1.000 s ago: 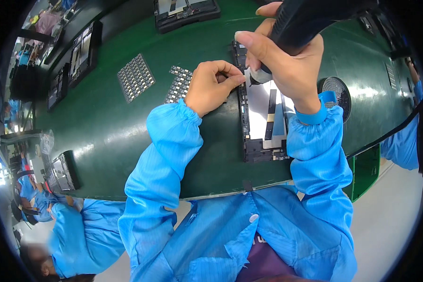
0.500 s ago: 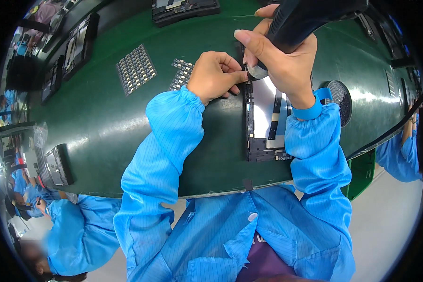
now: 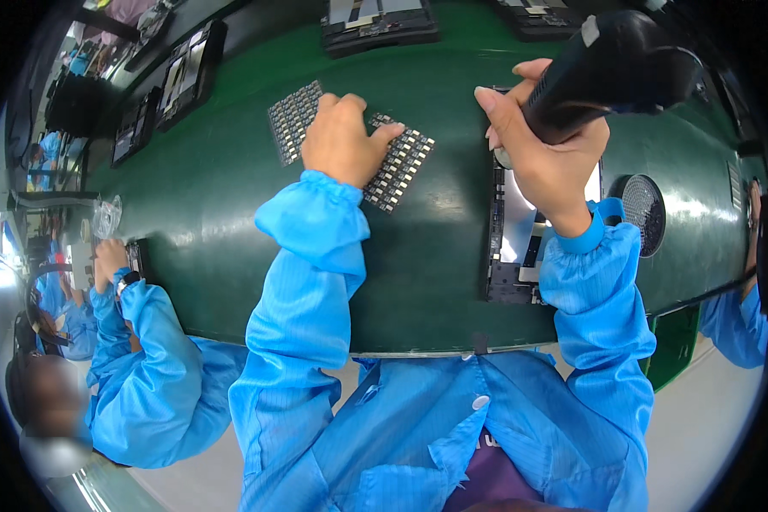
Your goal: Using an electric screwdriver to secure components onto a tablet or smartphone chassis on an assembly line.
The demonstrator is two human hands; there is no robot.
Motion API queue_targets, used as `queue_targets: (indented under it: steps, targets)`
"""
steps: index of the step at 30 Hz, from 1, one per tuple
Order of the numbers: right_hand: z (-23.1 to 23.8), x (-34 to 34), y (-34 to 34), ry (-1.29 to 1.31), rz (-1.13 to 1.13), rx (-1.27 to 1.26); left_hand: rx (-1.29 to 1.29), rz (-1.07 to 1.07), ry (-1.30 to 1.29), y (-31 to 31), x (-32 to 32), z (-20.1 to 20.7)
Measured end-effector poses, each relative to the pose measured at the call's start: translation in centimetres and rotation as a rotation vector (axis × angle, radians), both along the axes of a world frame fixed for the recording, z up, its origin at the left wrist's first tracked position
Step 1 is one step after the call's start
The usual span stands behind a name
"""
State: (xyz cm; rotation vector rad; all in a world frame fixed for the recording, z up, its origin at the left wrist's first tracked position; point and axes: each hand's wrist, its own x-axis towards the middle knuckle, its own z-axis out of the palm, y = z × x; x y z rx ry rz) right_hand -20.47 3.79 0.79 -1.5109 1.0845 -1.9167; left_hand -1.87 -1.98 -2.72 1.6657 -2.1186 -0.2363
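Observation:
My right hand (image 3: 548, 154) grips a black electric screwdriver (image 3: 610, 72) held over the top of an open dark device chassis (image 3: 512, 247) lying on the green belt (image 3: 213, 222). My left hand (image 3: 343, 141) rests fingers-down on a grey tray of small parts (image 3: 398, 166), with a second such tray (image 3: 288, 119) just to its left. Whether the fingers pinch a part is hidden. Both arms wear blue sleeves.
More open devices lie at the far edge (image 3: 380, 21) and along the left (image 3: 192, 72). A round black perforated disc (image 3: 644, 213) sits right of the chassis. A co-worker in blue (image 3: 145, 367) works at my left, and another sleeve (image 3: 734, 316) shows at right.
My left hand has left the chassis and moved left onto the parts tray. My right hand with the screwdriver stays above the chassis.

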Motion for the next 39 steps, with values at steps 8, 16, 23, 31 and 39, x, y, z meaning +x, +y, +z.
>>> queue_targets:
  steps: [8, 16, 23, 31, 39]
  targets:
    - [5.0, -8.9, 4.0, 0.032, -0.053, -0.1, 0.316, -0.186, 0.254, -0.8, 0.3, 0.7]
    - [0.7, -15.7, 9.3, -0.092, -0.314, 0.039, 0.656, -0.166, 0.734, -0.8, -0.8, 0.5]
    - [-0.1, -16.7, 9.3, 0.043, -0.302, 0.028, -0.244, -0.34, 0.135, 3.5, -3.4, 0.3]
    - [-1.1, -16.8, 8.9, 0.089, -0.335, 0.041, -0.17, -0.622, 0.401, 8.3, -5.4, -0.4]
    - [-1.3, -16.9, 8.9, 0.094, -0.329, 0.027, -0.112, -0.612, 0.378, 8.7, -5.4, -0.9]
